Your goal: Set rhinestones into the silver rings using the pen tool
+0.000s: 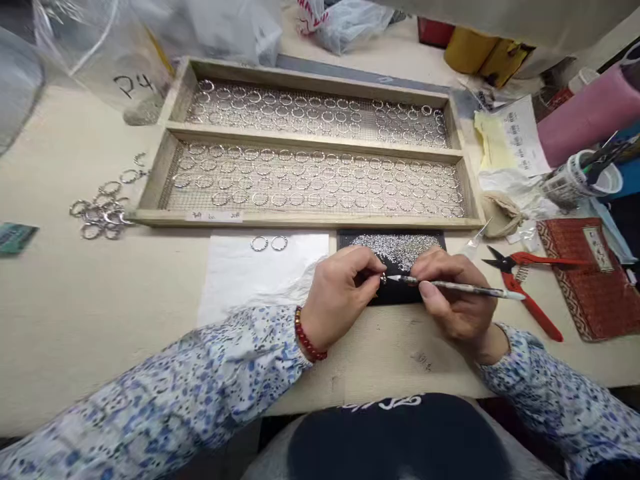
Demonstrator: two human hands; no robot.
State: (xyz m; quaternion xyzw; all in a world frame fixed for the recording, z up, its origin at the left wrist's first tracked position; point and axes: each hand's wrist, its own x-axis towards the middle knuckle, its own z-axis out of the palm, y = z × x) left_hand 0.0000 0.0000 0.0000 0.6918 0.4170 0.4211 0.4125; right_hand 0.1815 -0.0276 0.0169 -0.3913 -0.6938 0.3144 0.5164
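Note:
My left hand (341,293) is closed in a pinch on a small ring piece (383,279) held just above a black tray (350,239) strewn with tiny silvery stones. My right hand (453,293) grips a thin pen-like tool (465,288), its tip touching the piece in my left fingers. Two finished silver rings (269,243) lie on a white cloth (250,273) to the left of the tray. A red bead bracelet (306,337) circles my left wrist.
A wooden two-row rack (310,137) with wire mesh holds several rows of rings behind the tray. Loose rings (103,210) lie at the left. Red snips (525,287) and a red pouch (585,280) sit at the right, plastic bags (150,47) at the back.

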